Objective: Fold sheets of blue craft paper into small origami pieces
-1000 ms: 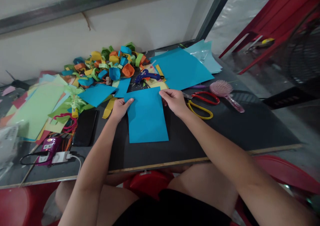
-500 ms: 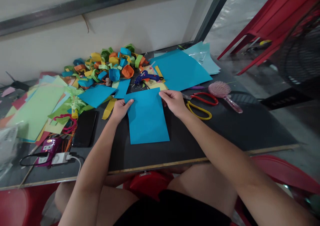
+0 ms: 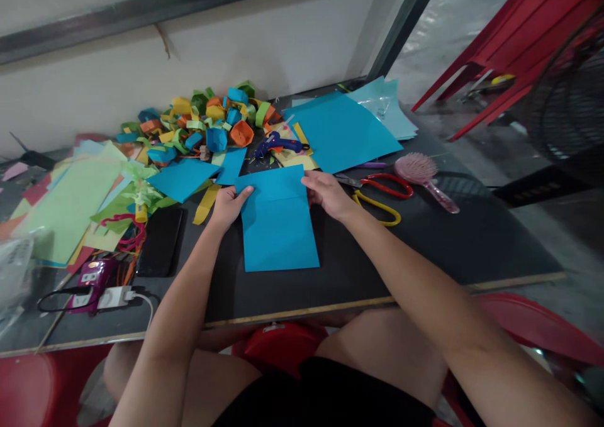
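Observation:
A rectangular sheet of blue paper [image 3: 280, 232] is between my hands at the middle of the table, with a faint crease across its upper part. My left hand [image 3: 231, 205] pinches the sheet's upper left edge, thumb on top. At the upper right edge, my right hand [image 3: 326, 192] grips it with the thumb near the corner; its other fingers are partly behind the paper. Scissors with one red and one yellow handle [image 3: 380, 212] lie just right of my right hand. Beyond the sheet rests a blue glue gun [image 3: 278, 144].
A heap of small folded paper pieces [image 3: 202, 122] lies along the wall. Larger blue paper [image 3: 349, 131] is at the back right, near a pink hairbrush [image 3: 418, 170]. On the left are coloured sheets [image 3: 70, 194], a black phone [image 3: 160, 243] and a purple power strip [image 3: 92, 285].
The crease across the upper part of the blue paper now shows more clearly. My right hand's fingers have shifted slightly at the edge; my left hand keeps its pinch.

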A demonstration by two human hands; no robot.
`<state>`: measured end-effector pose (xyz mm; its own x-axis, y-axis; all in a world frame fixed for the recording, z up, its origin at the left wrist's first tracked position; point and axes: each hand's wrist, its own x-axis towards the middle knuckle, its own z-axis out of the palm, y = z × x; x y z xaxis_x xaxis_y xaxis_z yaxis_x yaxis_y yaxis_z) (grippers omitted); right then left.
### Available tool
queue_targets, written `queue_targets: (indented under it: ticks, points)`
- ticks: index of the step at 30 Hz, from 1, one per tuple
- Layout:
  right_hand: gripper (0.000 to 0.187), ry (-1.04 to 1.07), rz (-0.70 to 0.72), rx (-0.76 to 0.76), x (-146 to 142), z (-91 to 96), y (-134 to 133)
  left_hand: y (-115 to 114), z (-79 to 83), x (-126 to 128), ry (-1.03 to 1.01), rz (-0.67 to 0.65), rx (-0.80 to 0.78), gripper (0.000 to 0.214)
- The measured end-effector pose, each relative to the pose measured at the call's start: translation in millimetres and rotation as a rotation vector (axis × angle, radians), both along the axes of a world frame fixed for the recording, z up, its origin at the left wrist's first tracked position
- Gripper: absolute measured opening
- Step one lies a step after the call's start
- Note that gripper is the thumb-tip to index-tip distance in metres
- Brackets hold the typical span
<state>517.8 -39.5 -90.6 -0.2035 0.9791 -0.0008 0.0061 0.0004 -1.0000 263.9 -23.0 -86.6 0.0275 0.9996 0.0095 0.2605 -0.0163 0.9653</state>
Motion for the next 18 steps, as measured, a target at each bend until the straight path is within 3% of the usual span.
queue_targets:
  ticks: [3,6,11,18]
  points:
    - [0.037,-0.044,0.166,-0.100,-1,2.8,-1,0,-1.1,0,0.012,-0.022,0.019,0.054]
    - [0.031,-0.121,0.150,-0.080,-2,4.4,-2,0,-1.3,-1,0.019,-0.061,0.043,0.054]
    - [0.027,-0.069,0.120,-0.064,-1,3.1,-3,-3,4.4,-2,-0.003,-0.087,0.016,0.050]
    - [0.029,0.064,0.133,-0.110,-2,6.6,-6,-12,18.8,-4,-0.115,-0.385,-0.139,0.049]
